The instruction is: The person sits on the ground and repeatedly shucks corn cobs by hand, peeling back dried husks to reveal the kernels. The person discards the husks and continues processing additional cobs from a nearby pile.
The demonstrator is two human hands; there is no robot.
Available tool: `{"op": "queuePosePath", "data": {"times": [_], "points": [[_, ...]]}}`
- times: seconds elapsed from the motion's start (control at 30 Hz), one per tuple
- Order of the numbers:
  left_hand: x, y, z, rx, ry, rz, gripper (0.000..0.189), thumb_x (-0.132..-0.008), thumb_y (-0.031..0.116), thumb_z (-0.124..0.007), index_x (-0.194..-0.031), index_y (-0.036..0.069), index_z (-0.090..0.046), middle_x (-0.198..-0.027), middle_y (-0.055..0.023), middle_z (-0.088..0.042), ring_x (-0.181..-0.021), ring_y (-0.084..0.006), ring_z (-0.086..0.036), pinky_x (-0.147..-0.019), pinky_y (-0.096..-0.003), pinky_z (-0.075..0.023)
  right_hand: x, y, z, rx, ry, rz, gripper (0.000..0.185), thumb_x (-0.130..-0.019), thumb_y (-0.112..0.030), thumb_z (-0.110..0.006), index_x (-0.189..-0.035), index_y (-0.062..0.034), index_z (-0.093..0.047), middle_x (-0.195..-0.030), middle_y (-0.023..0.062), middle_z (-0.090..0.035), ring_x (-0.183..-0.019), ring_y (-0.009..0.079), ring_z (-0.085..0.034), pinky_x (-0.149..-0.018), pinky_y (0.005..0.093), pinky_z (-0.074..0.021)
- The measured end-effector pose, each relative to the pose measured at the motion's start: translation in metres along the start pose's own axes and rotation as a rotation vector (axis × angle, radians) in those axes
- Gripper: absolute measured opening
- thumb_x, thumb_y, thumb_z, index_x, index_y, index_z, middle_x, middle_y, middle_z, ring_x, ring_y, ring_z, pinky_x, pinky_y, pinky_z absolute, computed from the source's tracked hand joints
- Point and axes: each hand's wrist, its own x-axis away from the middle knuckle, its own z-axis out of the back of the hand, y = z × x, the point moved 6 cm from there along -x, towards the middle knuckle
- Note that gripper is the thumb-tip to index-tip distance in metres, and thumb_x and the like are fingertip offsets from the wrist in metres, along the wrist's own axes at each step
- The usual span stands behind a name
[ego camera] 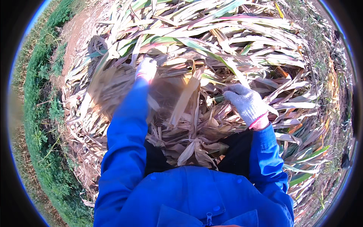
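A broad heap of dry corn stalks and leaves (181, 31) spreads before me. My left hand (146, 68), in a whitish knit glove, is over the left part of the heap; a blurred bunch of dry leaves (113, 88) lies against its left side, and its fingers are too unclear to tell a grip. My right hand (246, 102), in a similar glove with a red cuff edge, is at the right with fingers bent around something I cannot make out among the leaves. Loose pale husks (185, 99) stand between the hands.
Dry husks (195, 151) lie between my dark-clothed knees. Green plants (37, 113) run along the left, beside bare brown soil (75, 31). Dry litter and sparse grass (334, 113) border the heap on the right.
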Motion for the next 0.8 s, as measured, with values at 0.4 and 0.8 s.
{"op": "queuePosePath", "data": {"times": [0.4, 0.8], "points": [[-0.171, -0.102, -0.038, -0.531, -0.141, -0.056, 0.049, -0.096, 0.012, -0.059, -0.144, 0.013, -0.055, -0.137, -0.0213, -0.064, -0.118, -0.0409, -0.065, -0.097, -0.0497, -0.0534, -0.022, 0.006, -0.013, -0.256, 0.052, -0.122, 0.02, -0.092, -0.027, -0.064, -0.093, -0.0079, -0.07, -0.086, 0.0131, -0.07, -0.083, 0.0334, -0.07, -0.073, 0.0426, -0.0567], [0.038, 0.109, -0.086, -0.145, 0.08, -0.69, 0.041, -0.09, 0.015, -0.068, -0.13, 0.005, -0.059, -0.127, -0.0187, -0.064, -0.111, -0.0364, -0.066, -0.093, -0.0468, -0.055, -0.041, 0.017, -0.041, -0.211, -0.015, -0.227, 0.025, -0.083, -0.032, -0.069, -0.091, -0.0095, -0.075, -0.087, 0.0153, -0.074, -0.085, 0.0397, -0.072, -0.072, 0.0495, -0.0575]]}}
